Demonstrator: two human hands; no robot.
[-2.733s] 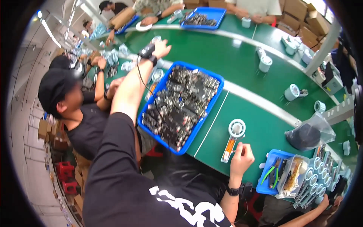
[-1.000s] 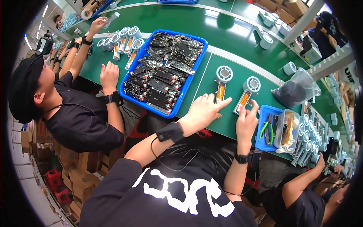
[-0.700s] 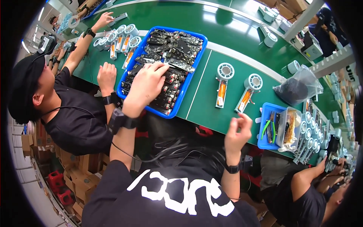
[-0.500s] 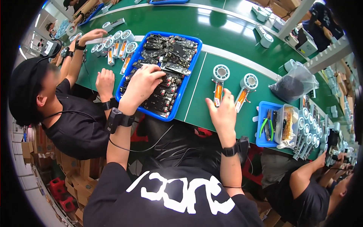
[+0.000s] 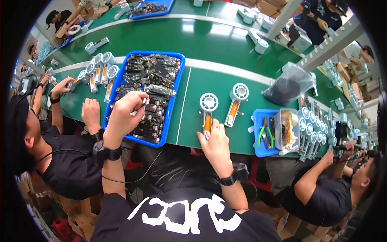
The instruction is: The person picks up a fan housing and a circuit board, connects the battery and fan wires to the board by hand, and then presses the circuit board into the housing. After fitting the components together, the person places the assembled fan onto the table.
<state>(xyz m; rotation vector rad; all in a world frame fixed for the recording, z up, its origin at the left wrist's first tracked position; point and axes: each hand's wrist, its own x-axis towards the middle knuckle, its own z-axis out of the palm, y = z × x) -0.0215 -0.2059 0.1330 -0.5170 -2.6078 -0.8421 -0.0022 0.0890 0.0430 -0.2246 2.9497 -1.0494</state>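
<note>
My left hand [image 5: 125,115] is raised over a blue tray [image 5: 175,94] filled with bare black circuit boards [image 5: 151,119]. Its fingers are pinched together around a small light-coloured piece, mostly hidden by the fingers. On the green table my right hand [image 5: 217,147] has thumb and fingers about the lower end of a handheld fan [image 5: 208,102]. This fan has a round pale blue head, and its handle shows an orange part inside. A second, similar fan [image 5: 240,92] lies a little farther off to the right, apart from my hand.
At right stand a blue bin [image 5: 264,151] with green-handled pliers [image 5: 261,135], a clear box [image 5: 288,131], a bag of dark parts [image 5: 288,86] and rows of fans [image 5: 312,129]. Co-workers sit on both sides; the left one's hand [image 5: 91,113] rests beside my tray.
The view has shifted. My right hand has closed on the nearer fan and drawn it toward me. My left hand has lifted from the boards, fingers pinched.
</note>
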